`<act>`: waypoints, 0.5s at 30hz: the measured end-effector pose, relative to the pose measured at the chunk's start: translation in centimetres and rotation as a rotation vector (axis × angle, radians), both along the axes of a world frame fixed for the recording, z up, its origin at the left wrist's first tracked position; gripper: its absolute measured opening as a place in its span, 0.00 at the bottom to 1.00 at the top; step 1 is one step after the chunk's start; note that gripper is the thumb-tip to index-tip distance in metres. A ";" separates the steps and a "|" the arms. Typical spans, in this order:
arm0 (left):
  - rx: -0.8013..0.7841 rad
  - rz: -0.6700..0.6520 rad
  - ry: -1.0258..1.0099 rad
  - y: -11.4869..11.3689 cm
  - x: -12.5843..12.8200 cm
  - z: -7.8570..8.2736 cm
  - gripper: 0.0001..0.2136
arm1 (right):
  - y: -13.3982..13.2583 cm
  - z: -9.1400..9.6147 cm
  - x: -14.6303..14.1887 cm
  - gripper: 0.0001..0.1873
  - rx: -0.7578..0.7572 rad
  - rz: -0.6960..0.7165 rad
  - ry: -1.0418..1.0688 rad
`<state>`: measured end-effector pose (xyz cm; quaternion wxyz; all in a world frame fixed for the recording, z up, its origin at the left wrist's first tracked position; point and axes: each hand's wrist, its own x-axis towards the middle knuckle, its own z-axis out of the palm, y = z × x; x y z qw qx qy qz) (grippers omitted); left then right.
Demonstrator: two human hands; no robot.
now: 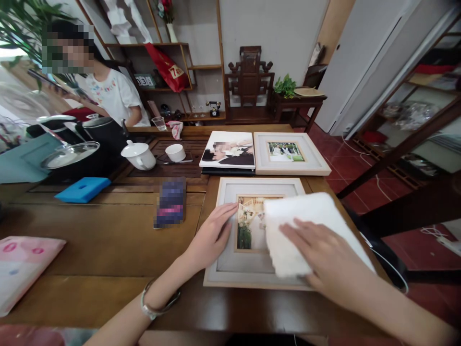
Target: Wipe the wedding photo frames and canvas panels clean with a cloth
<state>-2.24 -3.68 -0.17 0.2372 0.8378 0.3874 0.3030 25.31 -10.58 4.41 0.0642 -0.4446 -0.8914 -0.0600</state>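
Note:
A picture frame (216, 278) with a pale wooden edge lies flat on the table, a small wedding photo (245, 230) behind its front. My left hand (214, 233) rests over its left side, fingers stretched out and fingertips at the photo's edge. A silver bangle (149, 300) circles that wrist. A white towel (320, 206), folded, covers the frame's right part and hangs past its right edge. My right hand (320, 250) presses down on the towel and holds it against the frame, covering part of it.
Behind the frame lie another framed photo (259, 166) and a photo panel (230, 161) on a dark album. A phone-like item (171, 202), blue box (82, 189), lidded cup (140, 156), white bowl (175, 153) and tissue pack (29, 269) stand leftward. A person (115, 96) sits beyond.

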 end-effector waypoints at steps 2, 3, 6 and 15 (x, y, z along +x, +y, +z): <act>-0.005 0.006 0.006 0.0 0.0 0.0 0.20 | -2.1 0.7 -1.5 0.44 -0.086 0.108 0.045; -0.008 0.007 0.008 0.0 0.0 -0.1 0.20 | -2.6 0.9 -1.9 0.45 -0.120 0.138 0.068; -0.011 0.004 0.014 0.0 -0.1 -0.1 0.20 | -1.8 0.8 -1.5 0.43 -0.148 0.128 0.121; 0.025 0.003 0.013 -0.1 0.0 0.4 0.20 | 9.0 -1.2 3.5 0.32 0.149 -0.131 0.269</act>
